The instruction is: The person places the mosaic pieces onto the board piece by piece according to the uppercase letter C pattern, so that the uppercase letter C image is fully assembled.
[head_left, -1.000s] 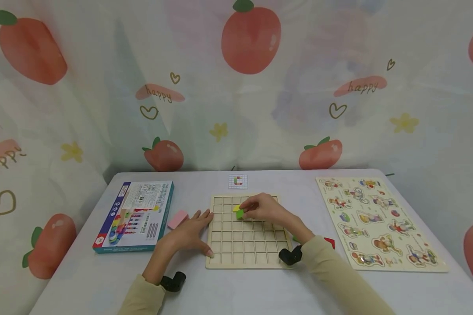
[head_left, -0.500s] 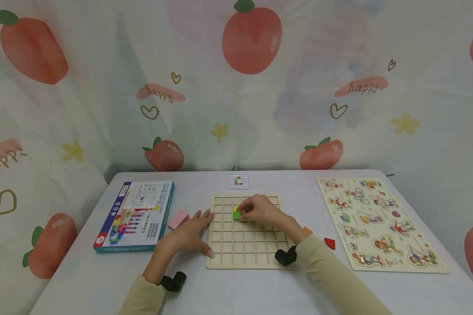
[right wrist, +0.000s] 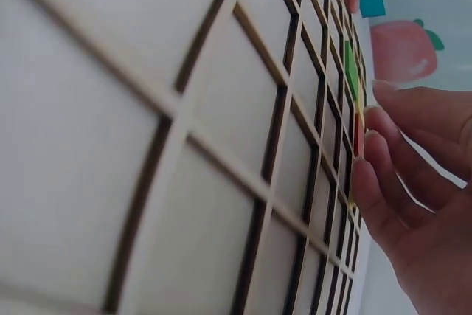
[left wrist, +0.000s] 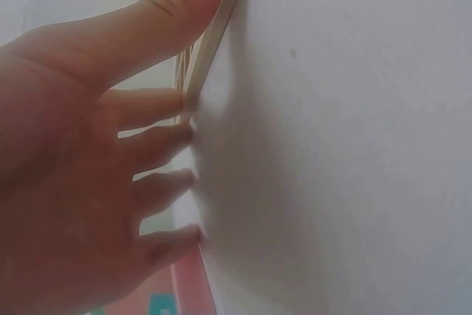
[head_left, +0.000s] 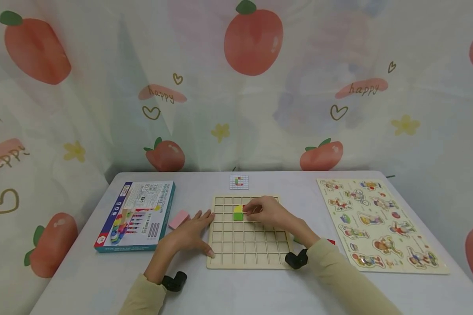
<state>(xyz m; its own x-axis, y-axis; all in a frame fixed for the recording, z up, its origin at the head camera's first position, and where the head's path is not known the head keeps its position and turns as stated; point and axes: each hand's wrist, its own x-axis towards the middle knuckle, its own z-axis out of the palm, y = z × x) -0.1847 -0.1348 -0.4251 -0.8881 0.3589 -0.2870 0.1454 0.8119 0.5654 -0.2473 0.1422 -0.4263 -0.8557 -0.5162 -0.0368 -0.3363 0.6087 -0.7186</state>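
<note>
R hand [head_left: 267,211] now off grn block [head_left: 238,216], by red pc [right wrist: 358,135]

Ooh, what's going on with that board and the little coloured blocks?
Somebody's right hand is at a red piece on a wooden grid board, though whether it grips it is hard to tell. A green block and a yellow piece sit on the grid too. Their left hand rests at the board's left edge. Beyond the board lies a card with a small coloured pattern.
</note>
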